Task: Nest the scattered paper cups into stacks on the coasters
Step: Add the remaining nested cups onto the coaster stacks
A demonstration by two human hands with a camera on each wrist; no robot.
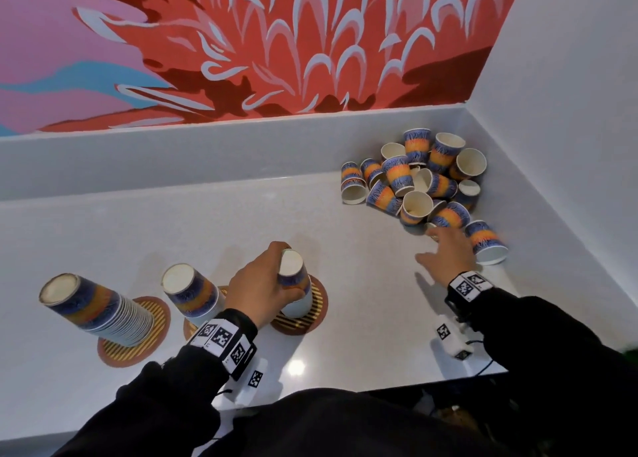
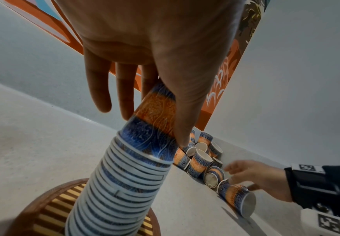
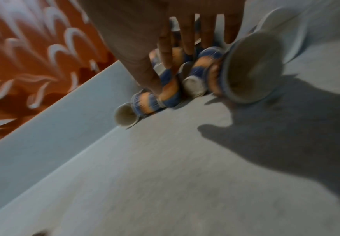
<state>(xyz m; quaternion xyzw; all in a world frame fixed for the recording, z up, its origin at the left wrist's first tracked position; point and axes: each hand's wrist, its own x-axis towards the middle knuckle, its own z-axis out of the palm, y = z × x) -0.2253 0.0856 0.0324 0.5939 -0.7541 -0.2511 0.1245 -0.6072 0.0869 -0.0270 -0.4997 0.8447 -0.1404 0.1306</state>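
Paper cups in three upside-down stacks on coasters: your left hand (image 1: pixel 257 292) grips the right stack (image 1: pixel 293 285) w/ fingers round its top cup. Your right hand (image 1: pixel 448 249), fingers spread & holding nothing, is at the loose cup pile (image 1: pixel 419 180) in the counter (image 1: pixel 207 222) corner.

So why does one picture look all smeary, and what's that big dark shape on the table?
Right wrist view: motion blur smears the loose cups, and the dark shape is the right hand's shadow on the table. Head view: sharp, with a small white glare spot on the table. Left wrist view: the stack looks crisp.
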